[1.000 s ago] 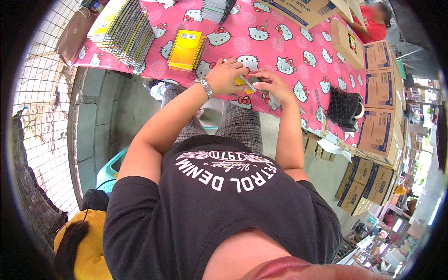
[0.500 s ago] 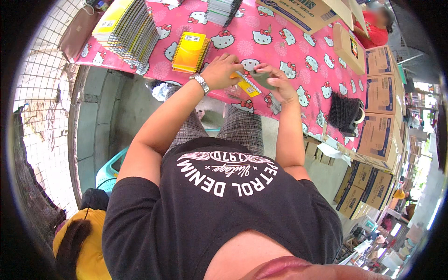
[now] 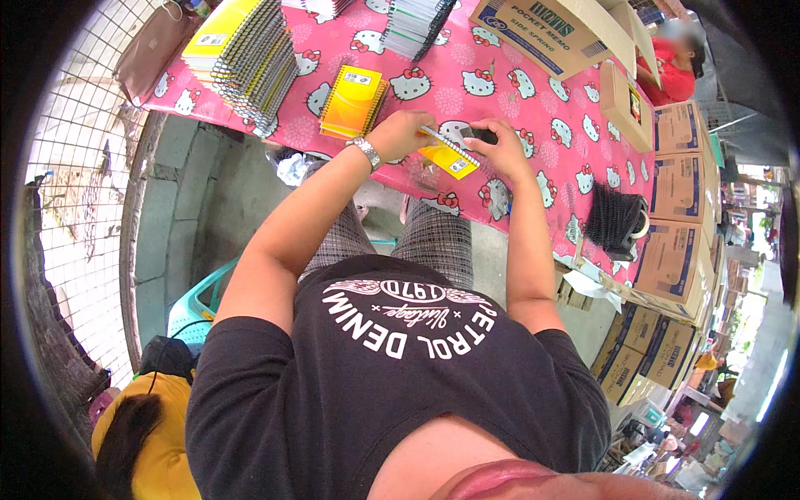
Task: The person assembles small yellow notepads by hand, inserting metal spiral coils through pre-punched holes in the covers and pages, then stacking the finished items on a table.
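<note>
At the table edge: I am working on the pink cloth.
Left hand: my fingers are closing on the yellow notebook.
Right hand: it is curling around a dark object.
Beyond: yellow pads are lying just left; a notebook stack is sitting farther.

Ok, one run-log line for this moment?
left hand: holds small yellow spiral-bound notebook | right hand: grips small dark object beside it | surface: pink cartoon-cat tablecloth
</note>
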Motion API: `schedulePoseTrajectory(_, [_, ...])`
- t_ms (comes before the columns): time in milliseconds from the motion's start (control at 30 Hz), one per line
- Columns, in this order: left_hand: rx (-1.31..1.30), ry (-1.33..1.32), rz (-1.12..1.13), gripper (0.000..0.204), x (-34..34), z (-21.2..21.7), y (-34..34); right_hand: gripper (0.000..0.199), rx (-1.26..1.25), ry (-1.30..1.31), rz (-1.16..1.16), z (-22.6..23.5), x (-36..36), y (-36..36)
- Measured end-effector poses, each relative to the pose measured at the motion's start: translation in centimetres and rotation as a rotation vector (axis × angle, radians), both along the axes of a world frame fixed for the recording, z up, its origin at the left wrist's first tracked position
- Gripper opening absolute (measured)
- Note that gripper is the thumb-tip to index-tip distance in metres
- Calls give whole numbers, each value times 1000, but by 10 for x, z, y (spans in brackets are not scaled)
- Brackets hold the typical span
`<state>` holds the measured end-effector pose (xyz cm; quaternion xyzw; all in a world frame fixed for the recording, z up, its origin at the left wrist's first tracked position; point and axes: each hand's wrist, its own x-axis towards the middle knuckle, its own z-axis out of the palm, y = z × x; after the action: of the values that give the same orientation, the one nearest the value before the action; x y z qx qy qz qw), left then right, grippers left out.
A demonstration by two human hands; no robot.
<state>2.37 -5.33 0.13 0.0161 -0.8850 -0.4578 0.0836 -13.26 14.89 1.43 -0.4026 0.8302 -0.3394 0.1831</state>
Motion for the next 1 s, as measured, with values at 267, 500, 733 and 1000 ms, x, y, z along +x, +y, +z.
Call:
schedulePoseTrajectory(267, [-62, 91, 102, 29, 6, -12, 7, 25, 154, 503, 157, 17, 43, -19])
schedulePoseTrajectory(500, [-83, 117, 120, 28, 9, -13, 9, 19, 189, 423, -36, 29, 76, -26])
schedulePoseTrajectory(733, [-99, 194, 123, 31, 16, -17, 11, 21, -3, 698, -20, 15, 95, -30])
schedulePoseTrajectory(1000, [-56, 148, 49, 32, 20, -17, 11, 46, 77, 500, -22, -25, 12, -11])
